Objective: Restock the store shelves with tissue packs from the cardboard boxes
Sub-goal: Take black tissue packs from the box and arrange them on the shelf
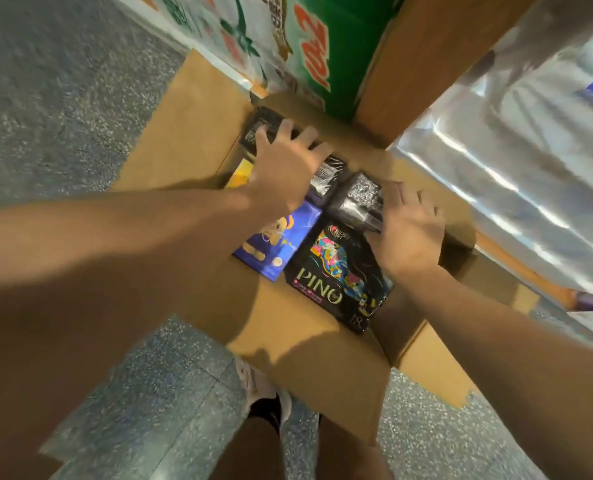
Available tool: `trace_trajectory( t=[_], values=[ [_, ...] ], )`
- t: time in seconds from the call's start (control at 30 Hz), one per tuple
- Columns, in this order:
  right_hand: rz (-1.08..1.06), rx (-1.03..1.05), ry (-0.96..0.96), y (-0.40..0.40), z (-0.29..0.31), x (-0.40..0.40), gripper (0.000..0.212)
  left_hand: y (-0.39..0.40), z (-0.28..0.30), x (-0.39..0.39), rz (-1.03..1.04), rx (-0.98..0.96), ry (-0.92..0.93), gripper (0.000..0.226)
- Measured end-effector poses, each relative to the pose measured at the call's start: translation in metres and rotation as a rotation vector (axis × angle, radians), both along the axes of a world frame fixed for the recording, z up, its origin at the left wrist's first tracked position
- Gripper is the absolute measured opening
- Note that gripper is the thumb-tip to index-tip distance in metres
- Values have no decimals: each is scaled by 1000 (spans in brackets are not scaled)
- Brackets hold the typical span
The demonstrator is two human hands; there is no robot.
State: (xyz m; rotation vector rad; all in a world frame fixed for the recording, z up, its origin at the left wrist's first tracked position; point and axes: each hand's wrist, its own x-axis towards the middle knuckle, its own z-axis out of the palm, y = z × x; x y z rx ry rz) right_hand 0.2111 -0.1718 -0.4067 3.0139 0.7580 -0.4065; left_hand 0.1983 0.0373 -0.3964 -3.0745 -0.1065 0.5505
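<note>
An open cardboard box (198,126) sits on the floor with its flaps spread. Inside lie black tissue packs, one with "PINO" lettering (336,271), and a blue pack with a cartoon bear (281,244). My left hand (284,168) lies spread over a black pack (262,128) at the far side of the box. My right hand (409,230) presses against the side of another upright black pack (359,199) near the box's right wall. Whether either hand has closed a grip on its pack is unclear.
Green and white printed tissue bundles (323,53) stand stacked behind the box. Shiny plastic-wrapped white bundles (517,174) fill the right side. A tall cardboard panel (437,64) rises between them. Speckled grey floor lies left and front; my shoe (264,393) is by the near flap.
</note>
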Motion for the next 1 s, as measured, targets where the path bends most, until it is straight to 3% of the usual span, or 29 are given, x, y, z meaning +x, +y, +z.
trace_trajectory(
  t=[0.13, 0.27, 0.4, 0.53, 0.73, 0.9, 1.0],
  values=[
    [-61, 86, -17, -8, 44, -2, 76, 22, 36, -1, 21, -73, -19, 74],
    [-87, 136, -20, -14, 124, -12, 82, 42, 108, -14, 106, -330, -93, 80],
    [-80, 187, -65, -16, 230, -22, 84, 58, 214, -25, 263, -472, -71, 84],
    [-44, 235, -92, -5, 330, -32, 86, 74, 329, -54, 507, -654, -29, 69],
    [176, 373, -34, 34, 462, -55, 74, 97, 490, -137, 619, -517, -94, 69],
    [374, 562, 64, 59, 564, -110, 77, 93, 605, -264, 909, -453, -216, 57],
    [493, 689, 162, 63, 623, -154, 72, 70, 657, -357, 1129, -455, -355, 83]
  ],
)
